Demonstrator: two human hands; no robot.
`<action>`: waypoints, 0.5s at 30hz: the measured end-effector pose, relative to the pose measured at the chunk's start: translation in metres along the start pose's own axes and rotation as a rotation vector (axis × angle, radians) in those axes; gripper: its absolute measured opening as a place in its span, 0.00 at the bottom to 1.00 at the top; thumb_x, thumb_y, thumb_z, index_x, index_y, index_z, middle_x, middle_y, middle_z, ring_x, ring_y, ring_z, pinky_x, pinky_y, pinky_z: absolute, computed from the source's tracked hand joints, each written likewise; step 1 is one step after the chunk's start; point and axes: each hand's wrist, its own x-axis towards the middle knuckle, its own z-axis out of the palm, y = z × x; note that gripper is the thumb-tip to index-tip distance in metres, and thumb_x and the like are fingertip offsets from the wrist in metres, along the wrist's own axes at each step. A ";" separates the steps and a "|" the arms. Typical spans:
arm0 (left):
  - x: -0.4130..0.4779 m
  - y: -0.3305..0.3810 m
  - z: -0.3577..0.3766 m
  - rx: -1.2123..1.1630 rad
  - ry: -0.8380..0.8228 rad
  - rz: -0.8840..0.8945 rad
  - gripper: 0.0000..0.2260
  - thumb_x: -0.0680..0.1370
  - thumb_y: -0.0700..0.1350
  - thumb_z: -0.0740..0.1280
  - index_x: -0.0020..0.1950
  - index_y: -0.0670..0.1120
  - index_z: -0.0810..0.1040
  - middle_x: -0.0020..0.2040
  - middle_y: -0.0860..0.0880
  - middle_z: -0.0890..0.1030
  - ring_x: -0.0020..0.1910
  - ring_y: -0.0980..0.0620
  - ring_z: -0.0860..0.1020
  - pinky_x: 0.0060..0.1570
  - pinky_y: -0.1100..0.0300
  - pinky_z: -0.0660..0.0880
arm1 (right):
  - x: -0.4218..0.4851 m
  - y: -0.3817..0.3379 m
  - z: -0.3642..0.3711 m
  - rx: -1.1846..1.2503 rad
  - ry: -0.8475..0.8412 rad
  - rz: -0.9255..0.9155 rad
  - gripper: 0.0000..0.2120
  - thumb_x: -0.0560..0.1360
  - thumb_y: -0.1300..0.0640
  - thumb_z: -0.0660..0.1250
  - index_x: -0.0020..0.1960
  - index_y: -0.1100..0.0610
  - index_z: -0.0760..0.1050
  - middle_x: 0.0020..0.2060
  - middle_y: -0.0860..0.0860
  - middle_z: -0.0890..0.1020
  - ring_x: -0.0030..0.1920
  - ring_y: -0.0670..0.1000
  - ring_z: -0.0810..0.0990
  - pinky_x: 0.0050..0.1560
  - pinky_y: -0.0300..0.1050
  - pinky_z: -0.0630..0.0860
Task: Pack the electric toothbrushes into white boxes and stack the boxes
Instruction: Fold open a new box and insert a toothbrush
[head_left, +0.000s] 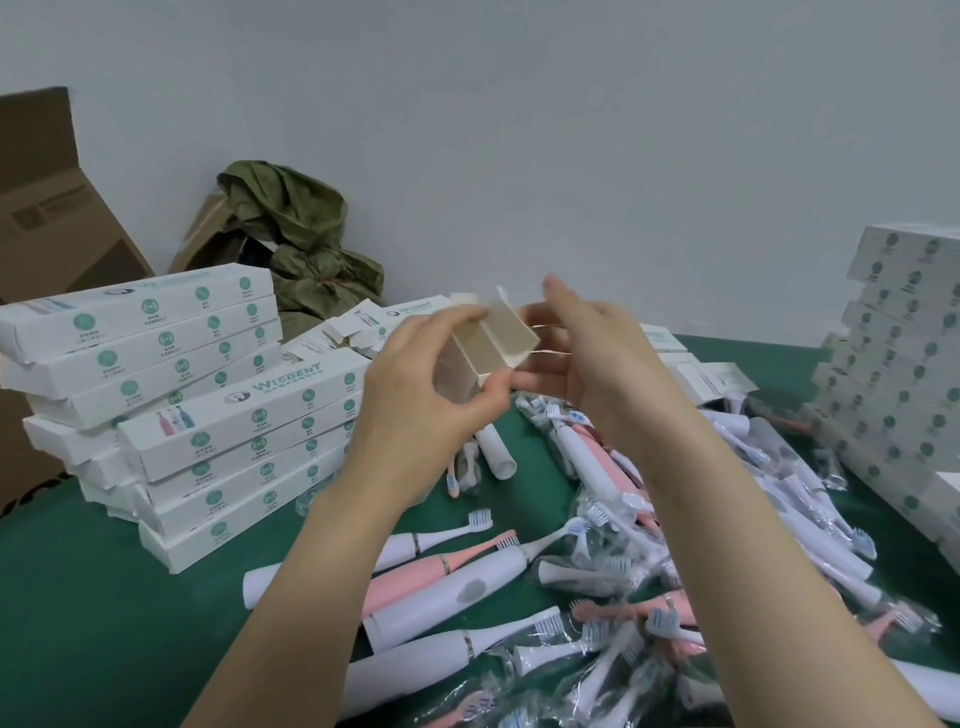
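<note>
Head view shows a white box (467, 364) held up in the air above the desk (78, 597), its open end turned toward the camera with the flaps folded out. The left hand (415, 379) grips the body of the box, its fingers (460, 316) curled over the top and the thumb underneath. The right hand (592, 353) meets the open end with loosely spread fingers (530, 378) that touch the flap, thumb lifted clear, holding nothing. Below the hands, white and pink toothbrushes (457, 587) and wrapped brush heads (597, 571) lie scattered on the green desk. Stacks of closed boxes (218, 441) stand to the left and a taller stack (898, 364) to the right. Behind them sit a brown carton (47, 208) and a crumpled green bag (296, 234) against the wall.
</note>
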 end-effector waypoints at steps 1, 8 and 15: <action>0.001 -0.002 -0.003 0.007 0.053 -0.019 0.19 0.69 0.50 0.69 0.60 0.52 0.77 0.50 0.55 0.75 0.46 0.67 0.71 0.47 0.77 0.64 | 0.004 0.004 0.000 0.060 0.025 0.037 0.17 0.82 0.54 0.56 0.44 0.65 0.75 0.28 0.54 0.82 0.29 0.52 0.82 0.33 0.43 0.81; 0.003 -0.011 -0.013 0.034 0.304 -0.145 0.14 0.74 0.45 0.69 0.59 0.46 0.78 0.46 0.51 0.75 0.42 0.72 0.70 0.41 0.77 0.66 | 0.030 0.087 0.004 -1.229 -0.134 0.274 0.17 0.77 0.55 0.63 0.60 0.66 0.71 0.48 0.60 0.76 0.47 0.55 0.74 0.44 0.46 0.72; 0.003 -0.013 -0.014 0.064 0.321 -0.206 0.15 0.73 0.48 0.69 0.58 0.47 0.77 0.44 0.48 0.76 0.39 0.62 0.67 0.42 0.80 0.61 | 0.039 0.111 -0.002 -1.223 0.026 0.187 0.16 0.79 0.51 0.59 0.37 0.60 0.66 0.33 0.53 0.71 0.36 0.54 0.72 0.28 0.42 0.62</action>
